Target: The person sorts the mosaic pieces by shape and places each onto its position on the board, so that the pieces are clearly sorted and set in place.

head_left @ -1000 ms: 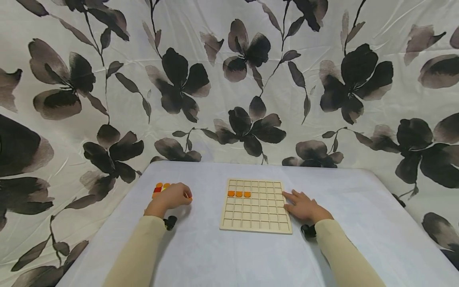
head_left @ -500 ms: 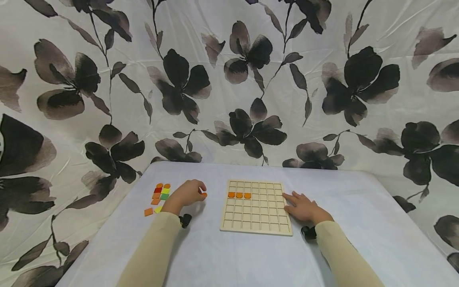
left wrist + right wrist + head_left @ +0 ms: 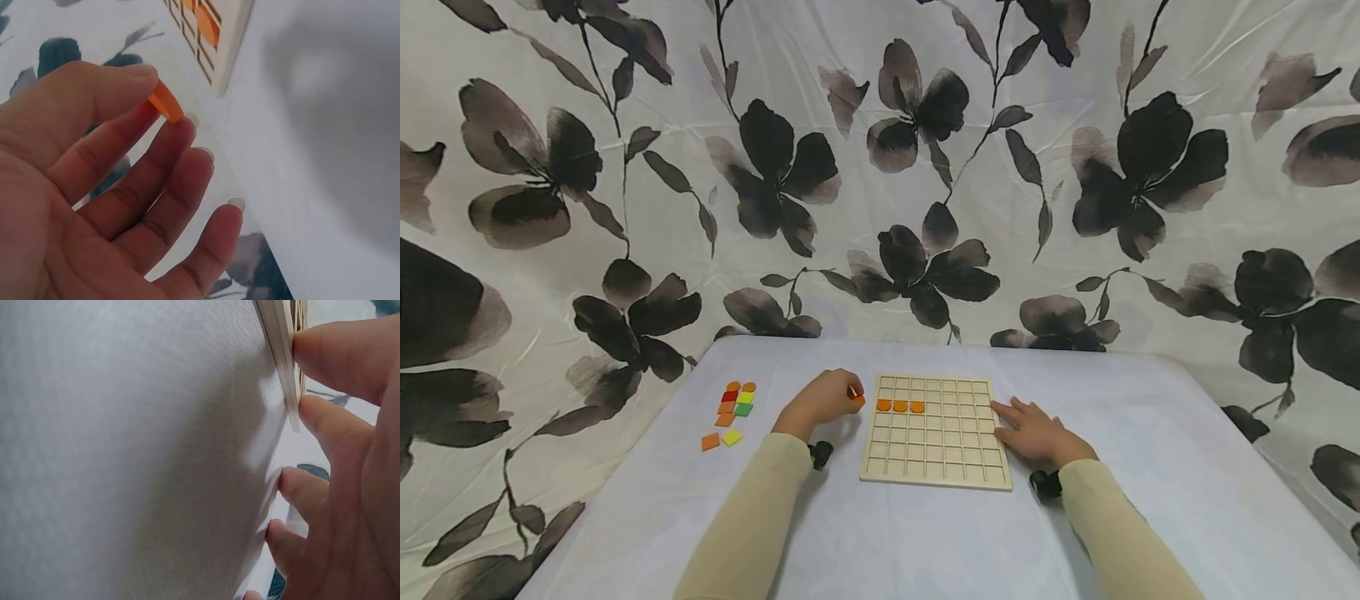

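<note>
In the head view, my left hand (image 3: pixel 822 400) is just left of the grid board's left edge. Its thumb and fingertips pinch an orange disc (image 3: pixel 166 105), seen edge-on in the left wrist view; the other fingers are loosely bent. The pale wooden grid board (image 3: pixel 943 460) lies flat, with three orange discs (image 3: pixel 900 407) side by side in one row at its left. On the right, my right hand (image 3: pixel 1037 433) is spread out. Its thumb and a finger touch the board's right edge, while other fingertips rest on the white cloth (image 3: pixel 144 425).
Several flat pieces lie on the table at the left, among them orange discs (image 3: pixel 733 387), a red piece (image 3: pixel 730 397), a green piece (image 3: pixel 743 410), a yellow square (image 3: pixel 732 437) and an orange square (image 3: pixel 711 442). A flower-patterned curtain (image 3: pixel 917 183) hangs behind the table.
My left hand has moved right with the orange disc, from beside the loose pieces to near the board's left edge, uncovering those pieces. The right hand and board have stayed put.
</note>
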Demonstrator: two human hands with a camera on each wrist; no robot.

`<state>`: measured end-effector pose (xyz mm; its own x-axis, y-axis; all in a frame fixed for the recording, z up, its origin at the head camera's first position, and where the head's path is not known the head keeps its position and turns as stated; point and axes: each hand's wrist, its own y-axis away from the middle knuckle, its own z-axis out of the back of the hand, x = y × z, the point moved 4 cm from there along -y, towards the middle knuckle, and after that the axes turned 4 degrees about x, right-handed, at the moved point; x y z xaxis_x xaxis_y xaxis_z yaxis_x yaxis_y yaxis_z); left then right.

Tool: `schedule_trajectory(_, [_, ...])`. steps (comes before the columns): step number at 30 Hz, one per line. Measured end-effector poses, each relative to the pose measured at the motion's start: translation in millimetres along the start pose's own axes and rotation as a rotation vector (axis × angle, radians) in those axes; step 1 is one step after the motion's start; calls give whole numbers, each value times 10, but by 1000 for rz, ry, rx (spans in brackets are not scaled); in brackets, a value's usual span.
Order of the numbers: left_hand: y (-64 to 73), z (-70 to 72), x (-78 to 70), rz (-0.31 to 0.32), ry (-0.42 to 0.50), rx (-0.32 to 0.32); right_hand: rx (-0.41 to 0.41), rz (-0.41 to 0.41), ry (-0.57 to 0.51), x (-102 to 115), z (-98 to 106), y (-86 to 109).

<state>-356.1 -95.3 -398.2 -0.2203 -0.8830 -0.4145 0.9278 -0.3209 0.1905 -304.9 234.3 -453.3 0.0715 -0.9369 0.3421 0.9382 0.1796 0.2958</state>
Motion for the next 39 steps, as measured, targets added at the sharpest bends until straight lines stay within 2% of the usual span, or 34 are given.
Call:
schedule_trajectory(11, [-143,-150,-251,-50,5,-9,-2,-6,0,-5,15,5])
schedule_trajectory(17, [-184,-228,-347,-70,15,11,10,-16,-9,-19,-1,-15])
schedule_trajectory(26, [-246,-289,-517,-123,8,9,10,-13,-11,-23,11,-27])
schedule_trajectory(33, [-279,-356,-651,-133,-10,23,5,-10,-7,-29,3,-33])
schedule_trajectory(39, [-316,-389,-725,-149,-13,10,3,-7,-8,-25,4,-25])
